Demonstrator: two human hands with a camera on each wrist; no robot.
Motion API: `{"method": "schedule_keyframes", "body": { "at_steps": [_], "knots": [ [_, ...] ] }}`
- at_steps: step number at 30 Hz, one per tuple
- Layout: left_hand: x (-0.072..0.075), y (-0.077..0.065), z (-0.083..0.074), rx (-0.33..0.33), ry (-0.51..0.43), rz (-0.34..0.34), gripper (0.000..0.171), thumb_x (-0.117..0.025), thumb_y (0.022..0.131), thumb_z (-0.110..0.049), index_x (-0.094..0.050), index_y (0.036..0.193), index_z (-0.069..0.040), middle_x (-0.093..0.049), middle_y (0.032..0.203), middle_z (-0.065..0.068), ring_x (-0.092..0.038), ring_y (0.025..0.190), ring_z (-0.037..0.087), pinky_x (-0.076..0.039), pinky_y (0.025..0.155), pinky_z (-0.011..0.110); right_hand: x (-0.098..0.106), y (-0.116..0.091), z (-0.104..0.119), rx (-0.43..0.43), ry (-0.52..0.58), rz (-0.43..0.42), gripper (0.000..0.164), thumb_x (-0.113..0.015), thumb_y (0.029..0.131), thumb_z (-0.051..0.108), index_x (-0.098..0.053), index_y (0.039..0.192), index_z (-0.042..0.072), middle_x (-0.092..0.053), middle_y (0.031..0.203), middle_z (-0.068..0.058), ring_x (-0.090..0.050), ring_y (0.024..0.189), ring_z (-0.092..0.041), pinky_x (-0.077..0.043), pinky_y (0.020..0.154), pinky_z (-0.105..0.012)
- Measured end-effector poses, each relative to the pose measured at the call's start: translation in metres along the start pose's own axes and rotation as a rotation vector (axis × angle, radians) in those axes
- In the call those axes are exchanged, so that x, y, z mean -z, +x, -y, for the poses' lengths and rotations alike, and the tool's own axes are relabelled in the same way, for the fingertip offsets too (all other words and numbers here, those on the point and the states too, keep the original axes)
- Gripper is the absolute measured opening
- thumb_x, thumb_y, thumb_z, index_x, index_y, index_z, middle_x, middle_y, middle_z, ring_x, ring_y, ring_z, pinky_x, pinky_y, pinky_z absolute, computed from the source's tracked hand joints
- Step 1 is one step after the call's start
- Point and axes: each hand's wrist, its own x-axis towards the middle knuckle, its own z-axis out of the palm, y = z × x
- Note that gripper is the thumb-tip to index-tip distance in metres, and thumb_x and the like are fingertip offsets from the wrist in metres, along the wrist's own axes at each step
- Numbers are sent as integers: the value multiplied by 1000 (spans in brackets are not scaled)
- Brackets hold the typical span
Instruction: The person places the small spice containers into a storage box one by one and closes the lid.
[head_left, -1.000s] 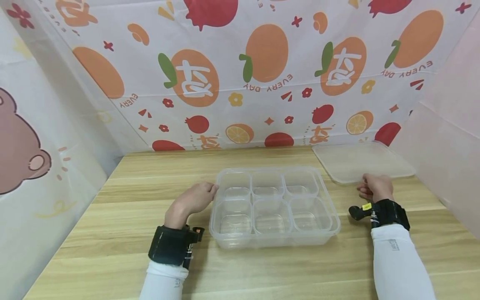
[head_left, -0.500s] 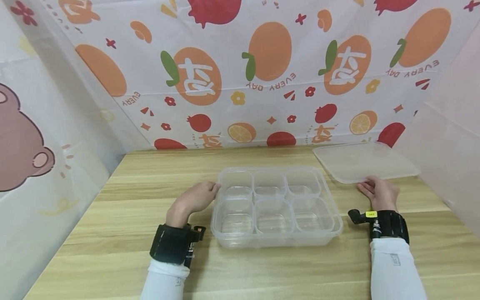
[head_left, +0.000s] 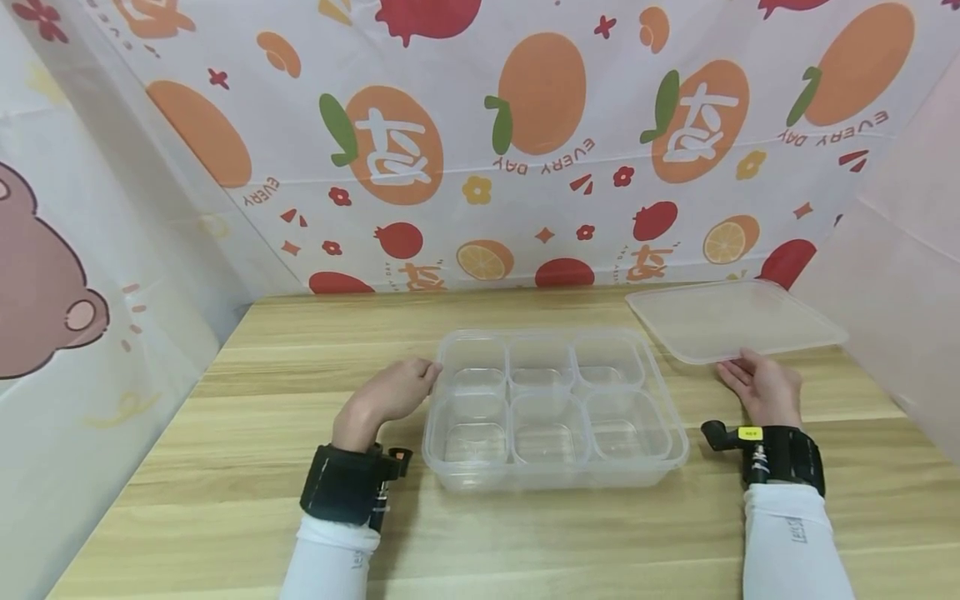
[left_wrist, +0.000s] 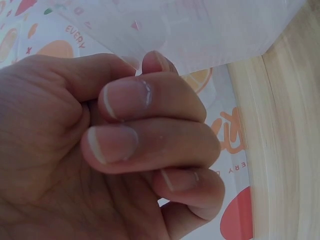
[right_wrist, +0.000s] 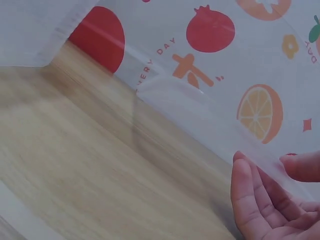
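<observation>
A clear rectangular plastic container (head_left: pixel 555 479) stands on the table, with several small clear boxes (head_left: pixel 546 435) set in two rows inside it. My left hand (head_left: pixel 393 392) is at the container's left side. In the left wrist view, that hand's thumb and index finger pinch the container's rim, and the other fingers (left_wrist: pixel 165 145) are curled. To the right, a flat translucent lid (head_left: pixel 735 321) lies near the back corner. My right hand (head_left: pixel 768 387) pinches its near edge between thumb and fingers. The right wrist view shows the thumb above and fingers (right_wrist: pixel 245 195) below the see-through sheet.
The wooden table (head_left: pixel 247 467) extends around the container. A fruit-print cloth (head_left: pixel 465 125) hangs along the back edge, just behind the lid. Plain pale cloth (head_left: pixel 892 275) closes the right side, and a bear-print cloth (head_left: pixel 45 283) the left.
My right hand, curled just short of the lid a second ago, has extended its fingers and taken hold of the lid's near edge. My left hand stays on the container's rim.
</observation>
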Motion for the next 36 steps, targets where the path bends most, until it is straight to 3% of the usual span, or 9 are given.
{"method": "schedule_keyframes", "body": {
  "at_steps": [6, 11, 18, 22, 26, 28, 33, 36],
  "knots": [
    [0, 1, -1, -1, 0, -4, 40, -35, 111, -17, -60, 126, 10, -64, 108, 16, -60, 102, 31, -48, 93, 52, -4, -4, 2, 53, -16, 40, 8, -63, 100, 5, -68, 93, 3, -69, 81, -9, -69, 72, -18, -58, 69, -30],
    [0, 1, -1, -3, -4, -6, 38, -35, 110, -17, -63, 120, 7, -61, 99, 13, -57, 93, 28, -48, 84, 47, -10, -9, 5, 125, -52, 67, 7, -63, 100, 5, -66, 95, 2, -69, 83, -7, -68, 74, -17, -58, 69, -27],
    [0, -1, -1, -5, -10, -6, 38, -35, 111, -17, -64, 117, 6, -61, 99, 13, -56, 92, 28, -48, 82, 46, -29, -13, 12, 343, -203, 61, 16, -62, 98, -2, -64, 82, -1, -67, 76, -6, -67, 65, -15, -56, 61, -24],
    [1, -2, -1, -4, -6, -1, 39, -35, 111, -18, -63, 121, 7, -63, 103, 14, -57, 94, 28, -48, 86, 47, -41, -19, 16, 461, -301, 56, 14, -64, 95, -7, -65, 83, 2, -67, 71, -3, -66, 61, -12, -55, 57, -22],
    [1, -2, 0, -3, 2, 0, 41, -34, 111, -19, -61, 126, 9, -64, 108, 15, -58, 99, 29, -49, 90, 50, -51, -27, 20, 560, -387, 103, 15, -66, 92, -9, -63, 83, 3, -66, 69, -1, -65, 59, -10, -54, 55, -21],
    [1, -2, -1, -6, 5, -1, 41, -34, 111, -19, -60, 128, 9, -64, 110, 16, -59, 102, 30, -48, 92, 52, -55, -30, 22, 619, -469, 131, 15, -67, 92, -9, -63, 84, 4, -63, 70, 1, -63, 59, -8, -54, 55, -20],
    [0, -2, -1, -12, 7, -2, 41, -35, 111, -18, -59, 129, 10, -65, 112, 18, -60, 105, 31, -48, 94, 53, -62, -43, 28, 798, -871, 148, 9, -68, 94, -2, -61, 93, 3, -58, 75, 7, -58, 65, -4, -52, 59, -15],
    [0, -2, -1, -11, 7, -1, 41, -35, 111, -18, -59, 130, 10, -65, 112, 18, -60, 104, 31, -48, 94, 53, -68, -53, 30, 933, -1081, 166, 9, -70, 93, 0, -62, 97, -4, -56, 76, 7, -56, 63, -2, -48, 59, -12]
  ]
}}
